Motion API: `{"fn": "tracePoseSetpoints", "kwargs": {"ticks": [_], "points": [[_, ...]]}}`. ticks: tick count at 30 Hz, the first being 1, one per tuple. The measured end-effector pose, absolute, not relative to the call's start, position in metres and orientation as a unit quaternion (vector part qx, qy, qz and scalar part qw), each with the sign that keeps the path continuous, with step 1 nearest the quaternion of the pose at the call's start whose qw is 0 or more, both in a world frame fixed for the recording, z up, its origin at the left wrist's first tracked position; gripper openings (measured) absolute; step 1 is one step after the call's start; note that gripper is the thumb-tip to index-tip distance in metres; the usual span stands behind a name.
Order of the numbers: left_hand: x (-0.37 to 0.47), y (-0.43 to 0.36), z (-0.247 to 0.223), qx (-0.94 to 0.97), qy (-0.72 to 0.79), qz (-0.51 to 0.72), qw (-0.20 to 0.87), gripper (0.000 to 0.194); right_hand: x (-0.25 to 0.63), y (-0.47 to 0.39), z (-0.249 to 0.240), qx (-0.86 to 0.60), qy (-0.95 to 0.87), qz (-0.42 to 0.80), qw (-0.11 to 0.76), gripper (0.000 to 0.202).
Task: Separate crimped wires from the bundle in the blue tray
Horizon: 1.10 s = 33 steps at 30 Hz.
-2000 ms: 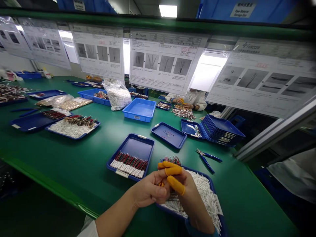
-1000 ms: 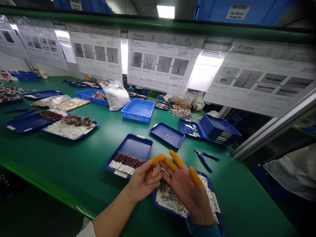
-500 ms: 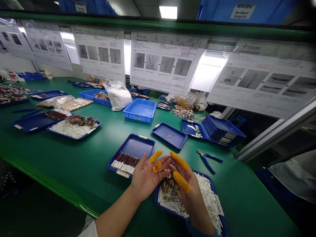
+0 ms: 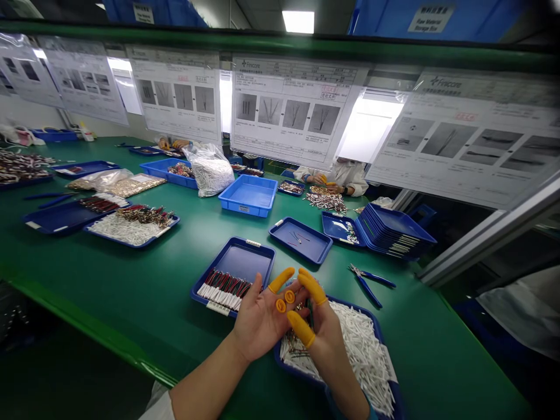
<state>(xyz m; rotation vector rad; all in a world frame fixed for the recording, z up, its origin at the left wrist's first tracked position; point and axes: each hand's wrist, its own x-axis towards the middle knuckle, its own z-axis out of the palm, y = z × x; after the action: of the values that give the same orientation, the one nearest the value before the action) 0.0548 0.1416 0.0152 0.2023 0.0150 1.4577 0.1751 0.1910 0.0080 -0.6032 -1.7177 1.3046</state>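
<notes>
My left hand (image 4: 259, 326) is palm up with its fingers stretched out, a yellow finger cot (image 4: 281, 280) on one finger. Two small rolled finger cots (image 4: 284, 301) rest against its palm side. Close by on the right, my right hand (image 4: 326, 326) has yellow cots on its thumb and index finger, held apart with nothing visible between them. Below both hands is a blue tray (image 4: 380, 332) of white-sleeved wires (image 4: 361, 344), partly hidden. Left of it, another blue tray (image 4: 238, 251) holds a row of red, black and green wires (image 4: 223, 287) with white ends.
A shallow tray (image 4: 321, 252) with a few loose wires lies ahead. Blue-handled pliers (image 4: 371, 282) and stacked trays (image 4: 394, 230) are on the right. A light blue bin (image 4: 249, 195) stands farther back. Across the bench, a co-worker's hands (image 4: 328, 182) are near a wire pile (image 4: 326, 201).
My right hand has moved left, closer to my left palm, its thumb now near the rolled finger cots. My left hand has shifted slightly right.
</notes>
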Motion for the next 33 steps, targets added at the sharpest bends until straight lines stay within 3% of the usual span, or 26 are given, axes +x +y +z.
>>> {"fn": "tracePoseSetpoints", "kwargs": {"ticks": [5, 11, 28, 33], "points": [[0.054, 0.146, 0.01, 0.075, 0.077, 0.696, 0.71, 0.048, 0.18, 0.194, 0.023, -0.155, -0.455, 0.751, 0.453, 0.056], [0.054, 0.147, 0.009, 0.063, 0.121, 0.701, 0.7, 0.041, 0.182, 0.193, 0.032, -0.105, -0.354, 0.823, 0.431, 0.055], [0.055, 0.147, 0.006, 0.067, 0.158, 0.693, 0.7, 0.034, 0.183, 0.196, 0.032, -0.12, -0.301, 0.849, 0.417, 0.054], [0.055, 0.147, 0.006, 0.07, 0.16, 0.694, 0.698, 0.032, 0.181, 0.192, 0.028, -0.171, -0.539, 0.698, 0.44, 0.059]]}}
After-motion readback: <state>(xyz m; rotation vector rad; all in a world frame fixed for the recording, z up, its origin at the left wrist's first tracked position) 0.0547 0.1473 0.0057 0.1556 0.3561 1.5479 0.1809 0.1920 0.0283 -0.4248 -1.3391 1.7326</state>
